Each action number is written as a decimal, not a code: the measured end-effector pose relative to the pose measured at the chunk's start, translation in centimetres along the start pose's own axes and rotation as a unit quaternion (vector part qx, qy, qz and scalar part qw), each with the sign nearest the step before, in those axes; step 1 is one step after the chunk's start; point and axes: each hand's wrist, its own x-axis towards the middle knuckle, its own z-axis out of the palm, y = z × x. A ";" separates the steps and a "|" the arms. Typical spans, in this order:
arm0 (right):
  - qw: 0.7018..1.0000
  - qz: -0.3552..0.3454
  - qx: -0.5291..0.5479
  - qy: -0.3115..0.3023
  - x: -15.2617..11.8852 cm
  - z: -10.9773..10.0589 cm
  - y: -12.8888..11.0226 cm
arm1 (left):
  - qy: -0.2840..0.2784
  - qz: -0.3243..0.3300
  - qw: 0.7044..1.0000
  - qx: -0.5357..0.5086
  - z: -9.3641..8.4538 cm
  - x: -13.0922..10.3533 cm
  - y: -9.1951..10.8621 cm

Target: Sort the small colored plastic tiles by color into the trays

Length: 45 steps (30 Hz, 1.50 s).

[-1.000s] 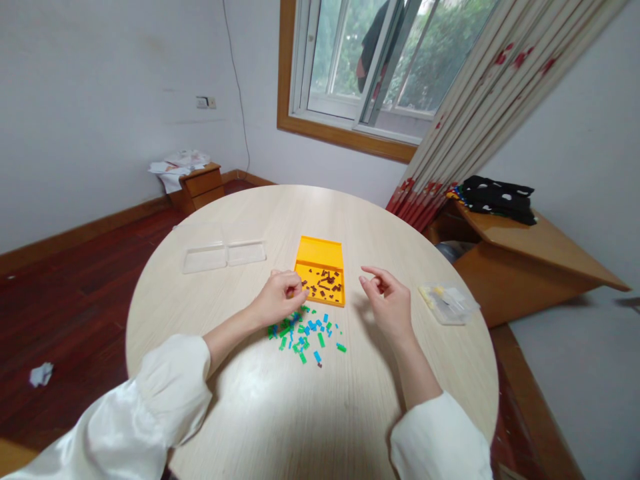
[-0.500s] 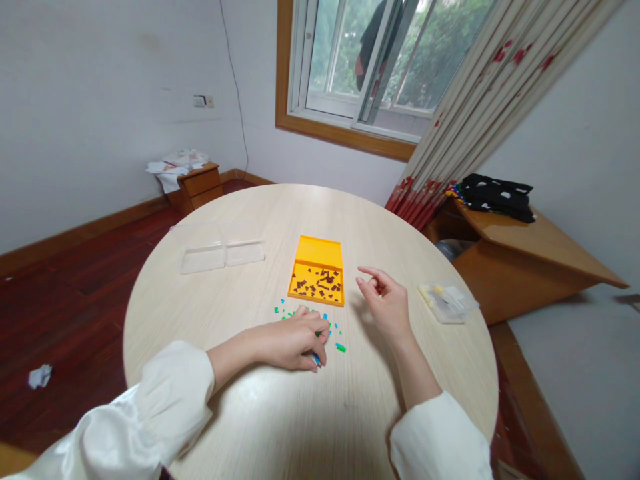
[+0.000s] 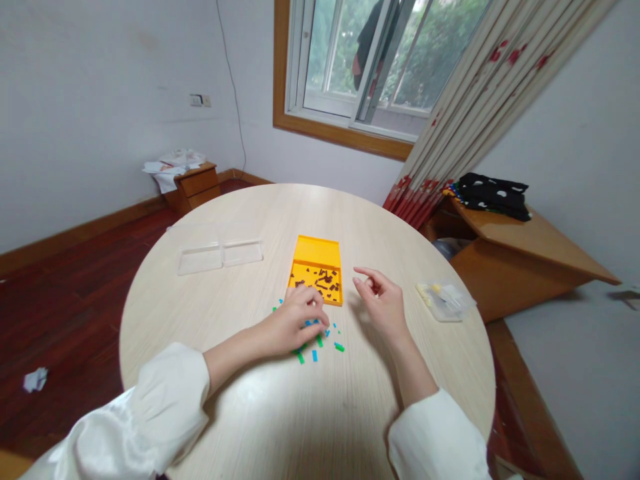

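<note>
My left hand hovers over the loose green and blue building blocks, just in front of the yellow box. Its thumb and forefinger are curled together; whatever they may hold is too small or hidden to make out. Several small dark brown blocks lie scattered in the box, whose yellow lid is folded back flat. To the right of the box, my right hand is raised above the table with thumb and forefinger apart and nothing visible between them.
A clear plastic case lies open at the left of the round table. Another clear box with pale yellow pieces sits near the right edge. Beyond are a tilted wooden cabinet and a curtain.
My left hand has lifted and moved forward from the blocks toward the yellow box, uncovering blue and green blocks. My right hand has stayed almost still.
</note>
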 end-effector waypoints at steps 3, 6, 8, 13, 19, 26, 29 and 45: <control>1.000 0.002 -0.003 -0.008 -0.1 0.1 0.1 | 0.183 -0.104 0.977 -0.013 -0.8 0.7 -1.4; 1.000 0.001 -0.014 -0.017 -0.2 0.2 0.0 | 0.252 -0.164 0.953 -0.023 -1.5 1.2 -3.0; 0.999 -0.002 -0.022 -0.025 -0.2 0.3 -0.1 | 0.266 -0.179 0.947 -0.018 -1.7 1.4 -3.9; 0.999 -0.006 -0.032 -0.043 -0.3 0.4 0.0 | 0.254 -0.191 0.948 -0.008 -1.1 1.7 -4.7; 0.995 -0.005 -0.059 -0.086 -0.1 0.5 0.4 | 0.222 -0.190 0.956 -0.008 -0.4 1.8 -4.9; 0.951 0.040 -0.100 -0.288 -0.5 -0.6 0.5 | 0.186 -0.190 0.963 0.037 -1.3 1.6 -4.9; 0.905 0.065 -0.119 -0.404 -0.7 -1.1 0.5 | 0.155 -0.199 0.966 0.061 -1.8 1.5 -4.9; 0.837 0.068 -0.126 -0.528 -1.0 -1.0 -0.5 | 0.130 -0.213 0.966 0.071 -2.0 1.4 -5.0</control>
